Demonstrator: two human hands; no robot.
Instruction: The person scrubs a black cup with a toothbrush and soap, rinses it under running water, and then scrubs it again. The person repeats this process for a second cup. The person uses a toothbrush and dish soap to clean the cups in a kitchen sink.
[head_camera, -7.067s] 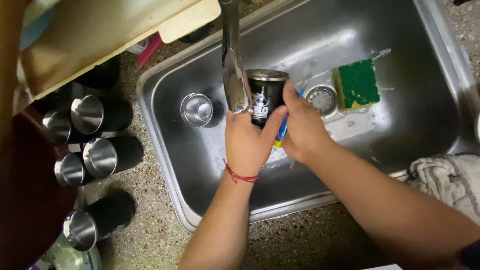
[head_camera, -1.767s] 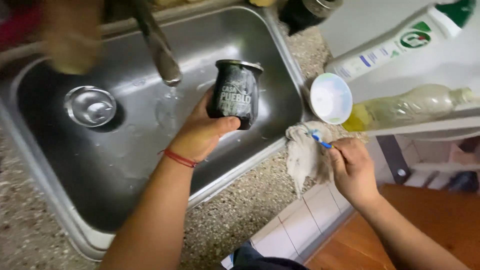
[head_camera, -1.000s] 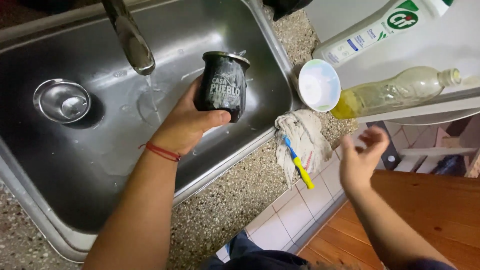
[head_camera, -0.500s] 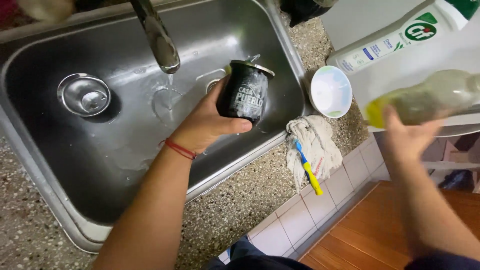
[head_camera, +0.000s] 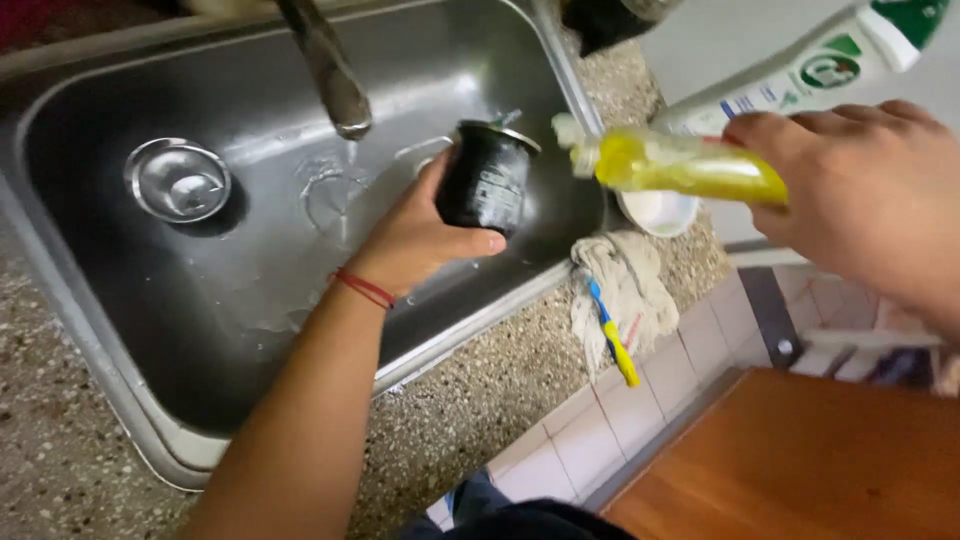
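Now | left hand (head_camera: 415, 235) grips black cup (head_camera: 485, 178) | right hand (head_camera: 860, 190) has brought yellow bottle (head_camera: 680, 165) over

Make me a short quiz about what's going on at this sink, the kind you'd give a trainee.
1. True or false: the left hand holds the black cup over the steel sink.
2. What does the right hand hold? A) a sponge B) a clear bottle of yellow liquid C) a plate
3. Fill in: the blue and yellow toothbrush lies on a ____ at the sink's edge.

Key
1. True; the cup is tilted, close to the faucet.
2. B; the bottle of yellow liquid lies sideways, its cap end toward the cup.
3. Cloth: the crumpled whitish cloth on the speckled counter.
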